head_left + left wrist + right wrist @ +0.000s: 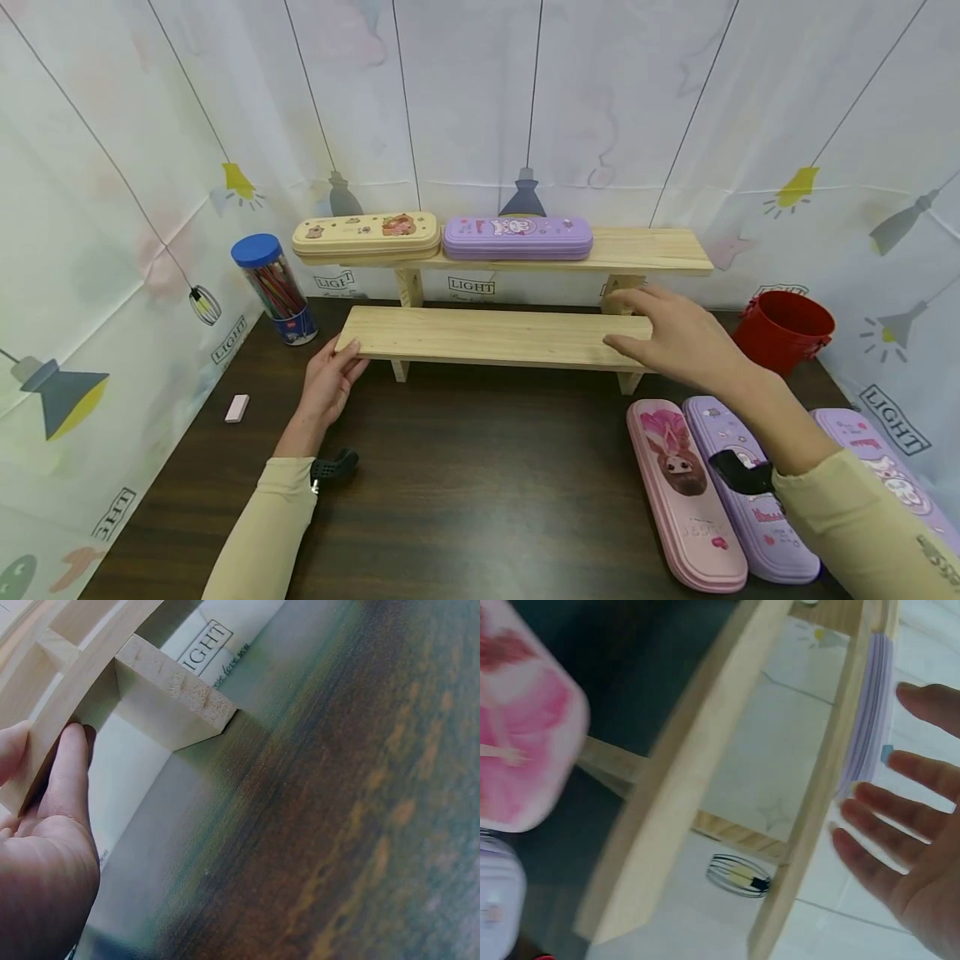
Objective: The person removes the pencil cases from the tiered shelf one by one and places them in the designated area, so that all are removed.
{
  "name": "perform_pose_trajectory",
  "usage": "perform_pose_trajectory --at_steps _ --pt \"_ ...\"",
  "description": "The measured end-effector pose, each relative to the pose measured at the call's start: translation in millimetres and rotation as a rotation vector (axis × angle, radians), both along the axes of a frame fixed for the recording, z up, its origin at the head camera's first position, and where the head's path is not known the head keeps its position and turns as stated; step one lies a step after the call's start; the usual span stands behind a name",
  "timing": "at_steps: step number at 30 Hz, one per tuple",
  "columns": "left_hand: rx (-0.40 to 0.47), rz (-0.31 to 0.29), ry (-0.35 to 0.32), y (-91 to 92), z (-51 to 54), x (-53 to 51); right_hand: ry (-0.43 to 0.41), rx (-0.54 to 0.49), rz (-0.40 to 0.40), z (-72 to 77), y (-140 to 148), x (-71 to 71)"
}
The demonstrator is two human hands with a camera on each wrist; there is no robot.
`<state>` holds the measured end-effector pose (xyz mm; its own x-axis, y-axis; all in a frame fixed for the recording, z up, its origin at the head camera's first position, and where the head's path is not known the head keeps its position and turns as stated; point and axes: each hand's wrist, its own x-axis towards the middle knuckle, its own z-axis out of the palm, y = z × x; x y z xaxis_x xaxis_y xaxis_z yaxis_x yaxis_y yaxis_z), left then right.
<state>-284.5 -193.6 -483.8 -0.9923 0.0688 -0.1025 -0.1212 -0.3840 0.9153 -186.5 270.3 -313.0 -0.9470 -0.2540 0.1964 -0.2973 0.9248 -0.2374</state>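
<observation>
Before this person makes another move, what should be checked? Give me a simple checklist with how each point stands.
1. Left hand steadying the lower board: ok, it grips the left end.
2. Right hand free: ok, it is open and holds nothing.
3. Cream case and purple case lying flat on the upper board: ok.
4. Table cases in full sight: not ok; the pink case is, but the wristband hides part of the middle case.
5. Pencil jar lidded: ok.
6. Shelf fixed to the table: cannot tell.
</observation>
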Motion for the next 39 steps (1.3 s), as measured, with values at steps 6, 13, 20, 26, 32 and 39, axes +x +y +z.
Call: perform_pose_trajectory --at_steps 6,13,20,26,32,39 --pt "-0.001 0.007 0.004 -1.0 0.1 -0.3 0.105 -0.078 0.088 16.5 -19 -37.0" --pt "-0.004 0.006 0.007 -0.4 1.3 1.4 0.112 -0.072 0.154 25.0 -44 -73.8" --pt "-0.007 0.030 -0.009 -2.5 3.5 0.2 0.185 -0.079 0.194 23.6 -67 -104.3" --pt "-0.002 0.021 0.000 -3.4 0.6 -1.3 0.184 -0.007 0.153 12.8 -75 -120.8" --pt "0.006 0.013 -0.011 -3.2 -2.6 -1.0 0.176 0.149 0.118 -4.4 -75 -125.1" --pt "0.005 0.017 0.003 -0.9 -1.9 -1.2 0.220 0.197 0.080 -8.0 -80 -126.4"
